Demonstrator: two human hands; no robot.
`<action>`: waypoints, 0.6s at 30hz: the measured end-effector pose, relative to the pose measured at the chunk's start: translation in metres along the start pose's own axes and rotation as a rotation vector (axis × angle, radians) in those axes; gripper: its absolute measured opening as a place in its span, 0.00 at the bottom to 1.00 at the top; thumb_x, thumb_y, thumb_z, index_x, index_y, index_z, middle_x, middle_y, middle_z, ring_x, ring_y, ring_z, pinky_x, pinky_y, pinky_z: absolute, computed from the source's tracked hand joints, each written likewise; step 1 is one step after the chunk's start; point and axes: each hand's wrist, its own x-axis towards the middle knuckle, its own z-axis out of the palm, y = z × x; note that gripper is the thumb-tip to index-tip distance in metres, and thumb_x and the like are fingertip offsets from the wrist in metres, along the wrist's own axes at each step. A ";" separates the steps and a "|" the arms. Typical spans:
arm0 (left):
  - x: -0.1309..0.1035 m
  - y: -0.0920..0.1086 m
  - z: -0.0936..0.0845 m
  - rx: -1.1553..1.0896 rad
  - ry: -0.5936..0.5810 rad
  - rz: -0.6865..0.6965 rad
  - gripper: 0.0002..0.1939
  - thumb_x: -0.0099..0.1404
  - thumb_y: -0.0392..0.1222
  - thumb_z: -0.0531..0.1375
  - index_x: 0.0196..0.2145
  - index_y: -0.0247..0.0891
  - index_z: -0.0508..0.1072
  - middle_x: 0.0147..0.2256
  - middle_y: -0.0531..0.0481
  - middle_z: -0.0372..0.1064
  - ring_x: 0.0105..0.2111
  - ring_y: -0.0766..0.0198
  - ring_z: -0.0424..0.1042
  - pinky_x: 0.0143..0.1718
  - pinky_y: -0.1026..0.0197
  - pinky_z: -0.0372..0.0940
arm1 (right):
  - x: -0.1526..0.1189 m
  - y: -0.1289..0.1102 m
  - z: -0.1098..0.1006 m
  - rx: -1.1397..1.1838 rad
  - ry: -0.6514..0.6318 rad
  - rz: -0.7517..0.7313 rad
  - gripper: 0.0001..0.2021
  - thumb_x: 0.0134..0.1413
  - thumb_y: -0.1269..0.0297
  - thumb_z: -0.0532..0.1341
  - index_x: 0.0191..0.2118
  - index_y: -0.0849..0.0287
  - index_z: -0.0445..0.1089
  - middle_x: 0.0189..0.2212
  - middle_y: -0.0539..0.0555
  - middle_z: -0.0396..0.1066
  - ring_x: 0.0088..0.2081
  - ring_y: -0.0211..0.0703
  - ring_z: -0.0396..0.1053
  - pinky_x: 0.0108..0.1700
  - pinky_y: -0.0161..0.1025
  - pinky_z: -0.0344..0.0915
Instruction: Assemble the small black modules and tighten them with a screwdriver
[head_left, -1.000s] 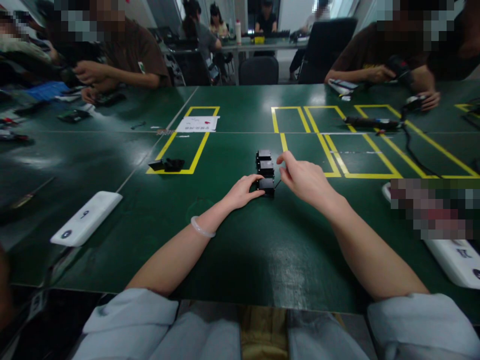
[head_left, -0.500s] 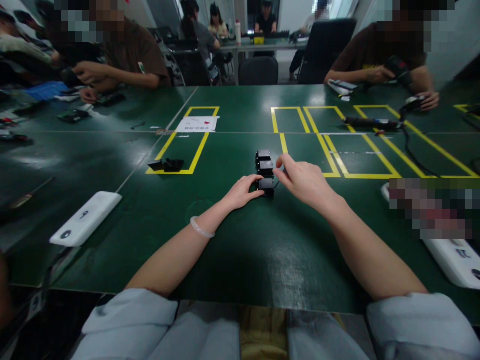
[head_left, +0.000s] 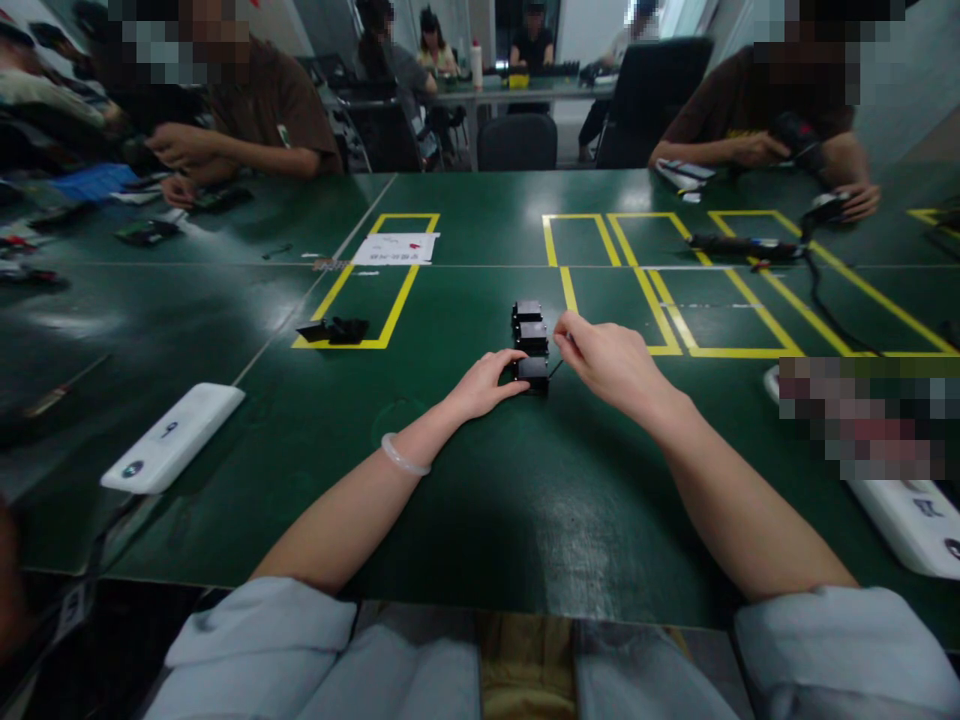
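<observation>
Three small black box-shaped parts, servo-like in form, stand in a row on the green table in front of me. My left hand [head_left: 484, 385] grips the nearest black box [head_left: 533, 373] from its left side, thumb and fingers on its edges. The middle black box [head_left: 532, 334] and the far black box [head_left: 527, 311] sit just beyond it, untouched by that hand. To the right, my right hand [head_left: 604, 355] is closed in a pinch. A thin dark strand [head_left: 556, 368] runs between its fingertips and the nearest box; whether it is a wire or a slim tool I cannot tell.
Yellow tape rectangles mark the green table [head_left: 480, 480]. A black part [head_left: 335, 330] and a paper label [head_left: 396, 248] lie left. White power-bank-like devices [head_left: 174, 438] flank me. A black stick-like tool [head_left: 742, 245] with a cable lies right. Two co-workers sit opposite.
My right hand has shifted slightly to the right, and more of the thin dark strand shows. My left hand and the black boxes have stayed put.
</observation>
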 end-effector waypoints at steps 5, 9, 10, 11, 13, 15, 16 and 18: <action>0.000 -0.001 0.000 0.001 0.005 0.016 0.21 0.65 0.48 0.59 0.54 0.41 0.65 0.54 0.47 0.65 0.51 0.54 0.65 0.54 0.52 0.59 | 0.000 0.001 0.000 0.033 0.030 -0.014 0.15 0.64 0.60 0.44 0.49 0.56 0.62 0.32 0.54 0.74 0.29 0.42 0.68 0.27 0.36 0.44; 0.000 -0.001 0.000 0.004 0.006 0.010 0.21 0.65 0.49 0.59 0.54 0.42 0.65 0.54 0.47 0.65 0.51 0.54 0.65 0.53 0.52 0.59 | 0.000 0.001 -0.001 0.008 0.023 -0.006 0.17 0.65 0.56 0.43 0.46 0.56 0.64 0.30 0.55 0.74 0.29 0.43 0.68 0.26 0.36 0.44; 0.000 0.000 0.000 0.004 0.006 0.009 0.21 0.65 0.49 0.59 0.54 0.42 0.65 0.54 0.47 0.65 0.51 0.54 0.65 0.53 0.52 0.59 | 0.000 0.000 0.000 -0.010 0.017 0.004 0.17 0.65 0.55 0.43 0.45 0.56 0.65 0.30 0.55 0.74 0.29 0.44 0.69 0.26 0.37 0.43; 0.000 0.000 0.000 0.005 0.005 0.009 0.21 0.65 0.49 0.59 0.54 0.42 0.65 0.54 0.47 0.65 0.51 0.53 0.65 0.53 0.52 0.59 | 0.000 0.000 0.000 -0.025 0.010 0.011 0.17 0.65 0.56 0.43 0.45 0.57 0.65 0.30 0.55 0.75 0.29 0.44 0.69 0.26 0.37 0.43; 0.000 0.000 0.000 0.007 0.005 0.015 0.21 0.65 0.49 0.59 0.54 0.42 0.65 0.54 0.47 0.65 0.51 0.53 0.65 0.53 0.52 0.60 | 0.001 0.001 0.000 -0.041 0.005 0.012 0.16 0.65 0.59 0.43 0.46 0.57 0.65 0.31 0.55 0.75 0.28 0.43 0.69 0.26 0.37 0.43; 0.000 0.000 0.000 0.009 0.009 0.017 0.21 0.65 0.48 0.59 0.54 0.41 0.65 0.53 0.47 0.66 0.51 0.54 0.65 0.52 0.52 0.60 | 0.000 0.000 0.001 -0.036 0.011 0.003 0.16 0.64 0.61 0.44 0.48 0.57 0.63 0.33 0.55 0.75 0.28 0.42 0.68 0.26 0.37 0.43; 0.001 0.000 0.000 0.011 0.011 0.015 0.21 0.65 0.48 0.59 0.54 0.41 0.65 0.53 0.47 0.66 0.51 0.54 0.65 0.52 0.52 0.60 | 0.000 0.000 0.000 -0.033 0.018 -0.002 0.15 0.63 0.62 0.44 0.49 0.57 0.63 0.33 0.54 0.75 0.29 0.42 0.68 0.27 0.37 0.43; 0.001 -0.001 0.001 0.013 0.013 0.012 0.21 0.65 0.48 0.59 0.54 0.41 0.65 0.53 0.47 0.66 0.50 0.54 0.65 0.52 0.53 0.60 | -0.001 -0.001 0.000 -0.040 0.029 -0.009 0.15 0.63 0.62 0.44 0.48 0.57 0.63 0.33 0.54 0.75 0.29 0.42 0.69 0.27 0.37 0.43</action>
